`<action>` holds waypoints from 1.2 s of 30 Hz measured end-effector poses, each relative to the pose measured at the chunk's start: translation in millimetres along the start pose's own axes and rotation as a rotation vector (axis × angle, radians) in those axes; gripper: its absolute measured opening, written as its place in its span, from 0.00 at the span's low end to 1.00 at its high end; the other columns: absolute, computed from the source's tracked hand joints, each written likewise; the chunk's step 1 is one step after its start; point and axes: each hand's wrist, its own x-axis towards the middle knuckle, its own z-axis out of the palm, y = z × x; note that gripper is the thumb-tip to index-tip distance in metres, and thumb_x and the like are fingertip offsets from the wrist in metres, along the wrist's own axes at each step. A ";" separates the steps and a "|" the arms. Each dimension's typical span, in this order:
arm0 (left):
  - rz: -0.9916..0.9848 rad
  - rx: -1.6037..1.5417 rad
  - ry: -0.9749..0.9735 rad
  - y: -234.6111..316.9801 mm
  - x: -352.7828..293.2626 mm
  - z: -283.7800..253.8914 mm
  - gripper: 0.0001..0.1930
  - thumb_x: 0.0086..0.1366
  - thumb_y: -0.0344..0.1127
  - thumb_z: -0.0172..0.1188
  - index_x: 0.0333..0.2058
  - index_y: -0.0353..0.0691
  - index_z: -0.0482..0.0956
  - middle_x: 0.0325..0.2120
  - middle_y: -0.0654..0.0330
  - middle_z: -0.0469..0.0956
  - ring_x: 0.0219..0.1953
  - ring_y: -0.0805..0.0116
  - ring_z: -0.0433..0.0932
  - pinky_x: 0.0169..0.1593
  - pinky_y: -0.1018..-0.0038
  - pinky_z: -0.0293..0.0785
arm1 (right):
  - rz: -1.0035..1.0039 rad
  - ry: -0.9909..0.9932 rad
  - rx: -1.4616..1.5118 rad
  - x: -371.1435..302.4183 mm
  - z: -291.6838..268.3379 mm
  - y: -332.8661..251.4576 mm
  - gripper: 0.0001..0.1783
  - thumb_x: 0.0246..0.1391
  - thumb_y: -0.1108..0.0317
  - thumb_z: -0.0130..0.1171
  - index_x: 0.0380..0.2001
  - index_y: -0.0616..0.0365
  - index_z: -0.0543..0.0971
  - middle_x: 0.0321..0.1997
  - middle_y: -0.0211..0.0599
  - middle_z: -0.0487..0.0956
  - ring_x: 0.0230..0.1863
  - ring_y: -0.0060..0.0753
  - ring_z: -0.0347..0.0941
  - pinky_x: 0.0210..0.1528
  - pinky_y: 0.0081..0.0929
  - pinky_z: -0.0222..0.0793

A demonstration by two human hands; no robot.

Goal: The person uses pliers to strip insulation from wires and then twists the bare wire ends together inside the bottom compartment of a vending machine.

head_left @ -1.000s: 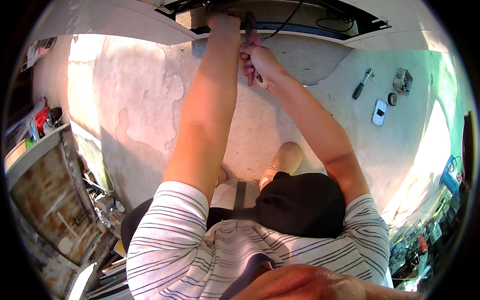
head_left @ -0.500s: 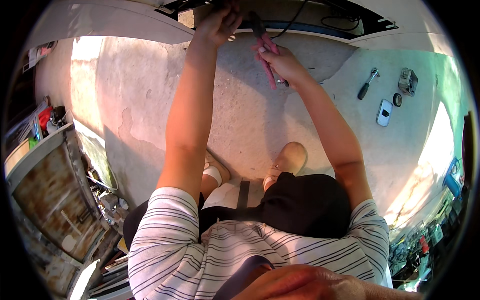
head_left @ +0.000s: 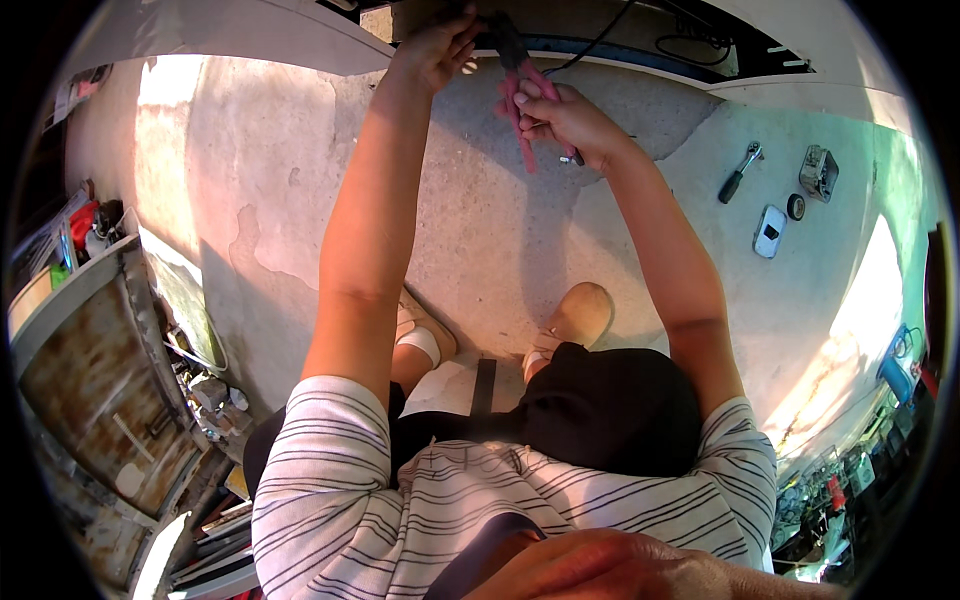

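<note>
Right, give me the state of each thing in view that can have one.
Left hand: fingers curled, grip unclear.
Right hand: closed around the pliers.
Pliers: handles spread, jaws unclear.
Ratchet: lying on the floor, unheld.
White device: flat on the floor, unheld.
Small grey box: on the floor.
Framed panel: rust-stained.
Sandals: worn.

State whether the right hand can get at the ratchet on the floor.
Probably yes: nothing sizeable shows between the right hand and the ratchet, though that hand holds pink-handled pliers and might need to put them down first.
</note>
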 end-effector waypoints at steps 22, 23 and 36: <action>0.133 0.067 0.037 12.6 -10.5 7.4 0.04 0.63 0.37 0.67 0.32 0.51 0.80 0.23 0.70 0.79 0.24 0.78 0.76 0.28 0.81 0.71 | -0.011 0.008 -0.118 25.1 6.8 -20.7 0.25 0.67 0.63 0.50 0.65 0.53 0.65 0.56 0.35 0.76 0.42 0.16 0.72 0.58 0.26 0.71; 0.136 0.070 0.040 12.6 -10.9 7.4 0.04 0.63 0.37 0.67 0.31 0.51 0.79 0.22 0.69 0.78 0.23 0.78 0.74 0.27 0.81 0.70 | -0.010 0.013 -0.118 25.3 7.1 -20.5 0.24 0.67 0.63 0.50 0.64 0.53 0.66 0.56 0.35 0.76 0.42 0.17 0.72 0.58 0.26 0.71; 0.197 0.073 -0.002 10.8 -6.4 6.1 0.12 0.63 0.34 0.67 0.23 0.47 0.74 0.15 0.68 0.70 0.14 0.78 0.61 0.20 0.81 0.57 | -0.011 0.001 -0.274 26.9 1.6 -22.3 0.18 0.68 0.61 0.49 0.58 0.51 0.71 0.51 0.33 0.78 0.43 0.18 0.70 0.56 0.29 0.68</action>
